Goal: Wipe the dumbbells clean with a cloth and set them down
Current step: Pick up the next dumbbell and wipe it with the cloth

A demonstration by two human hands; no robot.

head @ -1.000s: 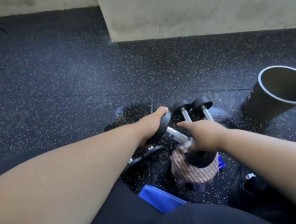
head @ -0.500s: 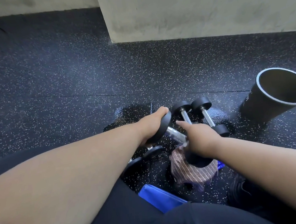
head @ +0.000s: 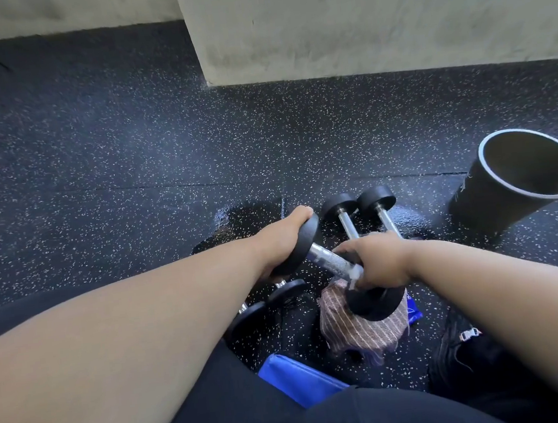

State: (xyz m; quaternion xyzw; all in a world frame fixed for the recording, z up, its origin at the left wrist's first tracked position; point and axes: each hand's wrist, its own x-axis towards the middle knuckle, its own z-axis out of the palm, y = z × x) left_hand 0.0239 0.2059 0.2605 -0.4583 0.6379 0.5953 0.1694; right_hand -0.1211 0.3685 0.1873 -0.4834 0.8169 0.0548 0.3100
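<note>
Held dumbbell (head: pixel 331 263): lifted off the floor between both hands, tilted, with its far black head up at the left and its near black head (head: pixel 377 304) lower at the right; the knurled metal handle shows between the hands.
Left hand (head: pixel 282 242): cupped over the far head of the held dumbbell, fingers curled round its rim and gripping it.
Right hand (head: pixel 377 263): wrapped round the near end of the handle, just above the lower head, index finger stretched along the bar.
Cloth (head: pixel 362 331): striped brown and white, bunched on the floor directly under the lower head; whether the head touches it I cannot tell.
Two dumbbells (head: pixel 362 213): lying side by side on the floor just beyond the right hand, their near ends hidden by it.
Other dumbbell heads (head: pixel 281 295): on the floor beneath the left wrist, partly hidden.
Floor (head: pixel 128 165): dark speckled rubber, with a wet-looking patch around the dumbbells.
Black cylinder (head: pixel 515 183): open-topped, standing at the right, well apart from the hands.
Blue item (head: pixel 294 375): near the person's dark-clothed legs, below the cloth.
Wall (head: pixel 370 12): pale, at the back.
</note>
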